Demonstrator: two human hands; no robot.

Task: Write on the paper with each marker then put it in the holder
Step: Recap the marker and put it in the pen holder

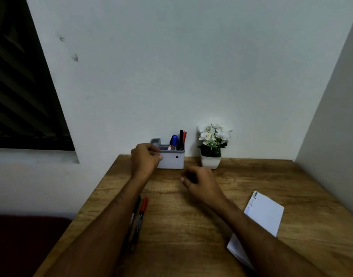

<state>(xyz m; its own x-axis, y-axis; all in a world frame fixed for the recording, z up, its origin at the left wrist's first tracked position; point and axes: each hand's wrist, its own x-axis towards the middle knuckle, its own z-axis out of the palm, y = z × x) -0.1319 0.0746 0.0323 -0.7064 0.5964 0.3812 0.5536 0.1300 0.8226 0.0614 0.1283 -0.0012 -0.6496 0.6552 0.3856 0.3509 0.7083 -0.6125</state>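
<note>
Leftmost, at about eight o'clock on the wooden table (171, 226): two markers lying side by side, a red-capped marker (142, 211) and a darker marker (136, 208) half hidden under the left forearm. Up at eleven o'clock: left hand (144, 159), fingers curled round the near left corner of the white holder (172, 159), gripping it. Standing in the holder's right compartments: a blue marker (174, 141), a black marker (181, 139), a red marker (184, 136). Just toward five o'clock from the holder: right hand (199, 183), fingers loosely curled, holding nothing visible, apart from the holder. At one o'clock, against the wall: white flower pot (210, 162). Farthest right, at four o'clock: white paper (265, 214), scribbled on at its far corner, partly under the right forearm.
</note>
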